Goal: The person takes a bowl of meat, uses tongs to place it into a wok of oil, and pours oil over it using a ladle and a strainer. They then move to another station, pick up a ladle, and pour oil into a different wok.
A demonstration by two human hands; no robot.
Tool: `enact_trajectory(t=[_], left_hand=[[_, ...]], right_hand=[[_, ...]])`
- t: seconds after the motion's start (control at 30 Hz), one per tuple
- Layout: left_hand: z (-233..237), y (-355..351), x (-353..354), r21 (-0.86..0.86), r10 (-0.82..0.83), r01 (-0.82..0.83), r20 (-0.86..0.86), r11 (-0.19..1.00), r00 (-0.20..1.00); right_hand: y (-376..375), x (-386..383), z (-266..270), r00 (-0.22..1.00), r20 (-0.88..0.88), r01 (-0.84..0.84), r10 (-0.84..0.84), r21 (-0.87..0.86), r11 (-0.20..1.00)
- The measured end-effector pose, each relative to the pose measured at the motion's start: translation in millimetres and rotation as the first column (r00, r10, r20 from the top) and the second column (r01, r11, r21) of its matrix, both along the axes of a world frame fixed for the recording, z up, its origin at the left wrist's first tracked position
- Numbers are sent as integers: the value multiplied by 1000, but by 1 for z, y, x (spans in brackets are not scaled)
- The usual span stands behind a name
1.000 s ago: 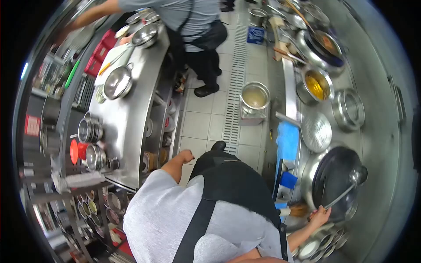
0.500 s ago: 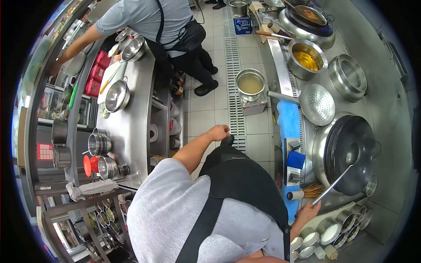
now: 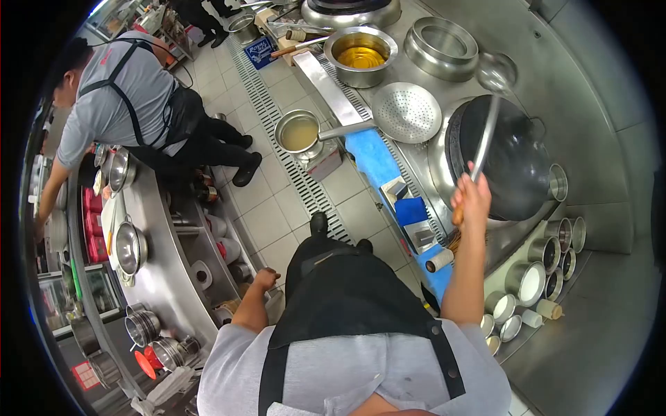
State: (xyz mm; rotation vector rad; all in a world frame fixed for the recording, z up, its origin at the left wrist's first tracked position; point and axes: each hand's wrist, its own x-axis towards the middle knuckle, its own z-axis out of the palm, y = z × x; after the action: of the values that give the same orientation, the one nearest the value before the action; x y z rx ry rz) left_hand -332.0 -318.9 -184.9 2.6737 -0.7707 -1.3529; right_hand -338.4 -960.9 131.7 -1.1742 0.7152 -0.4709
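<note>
My right hand (image 3: 472, 195) is closed around the handle of a long metal ladle (image 3: 489, 128), whose wooden end sticks out below the fist. The ladle's bowl is raised over the far edge of a large black wok (image 3: 517, 166), and its shaft crosses above the wok. No food shows inside the wok, which sits on a round steel ring. My left hand (image 3: 266, 279) hangs low by my side near the steel counter, fingers curled in, with nothing visible in them. A perforated strainer (image 3: 406, 111) lies beside the wok on the range.
A pot of yellow oil (image 3: 361, 55) stands farther along the range. A pot of cloudy liquid (image 3: 300, 133) is on a stand over the floor drain. Seasoning containers (image 3: 531, 283) line the right side. A co-worker (image 3: 139, 97) leans over the counter (image 3: 163, 277) at left.
My view has turned toward the range. My right hand has lifted the ladle from the wok and swung it up and away. My left hand has drawn back to my side.
</note>
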Motion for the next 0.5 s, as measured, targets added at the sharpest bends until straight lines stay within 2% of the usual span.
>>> enact_trajectory(t=[0.07,0.1,0.13,0.17,0.2,0.27,0.3,0.4,0.5], left_hand=[[-33,7,3,-139,154,-155,-20,978,988],[-17,-3,10,-137,159,-160,-22,978,987],[10,-30,25,-92,418,-431,-132,898,899],[32,-51,42,-25,639,-661,-228,750,734],[25,-54,53,-38,636,-660,-233,750,736],[17,-64,76,-186,647,-662,-142,726,749],[18,-68,84,-187,649,-666,-151,722,746],[23,-75,114,-313,702,-737,-237,599,671],[16,-66,129,-328,690,-734,-258,596,676]], right_hand=[[4,47,2,992,35,-121,121,18,992],[5,71,0,983,43,-181,180,22,983],[8,95,-2,976,21,-219,219,17,975],[12,119,-3,967,-1,-255,255,6,967],[20,142,-4,956,-53,-289,288,-27,957],[32,186,-12,933,-161,-340,321,-107,934],[38,202,-12,931,-169,-344,324,-112,932],[55,249,-20,868,-354,-438,347,-218,872],[70,273,-22,859,-425,-415,287,-247,876]])
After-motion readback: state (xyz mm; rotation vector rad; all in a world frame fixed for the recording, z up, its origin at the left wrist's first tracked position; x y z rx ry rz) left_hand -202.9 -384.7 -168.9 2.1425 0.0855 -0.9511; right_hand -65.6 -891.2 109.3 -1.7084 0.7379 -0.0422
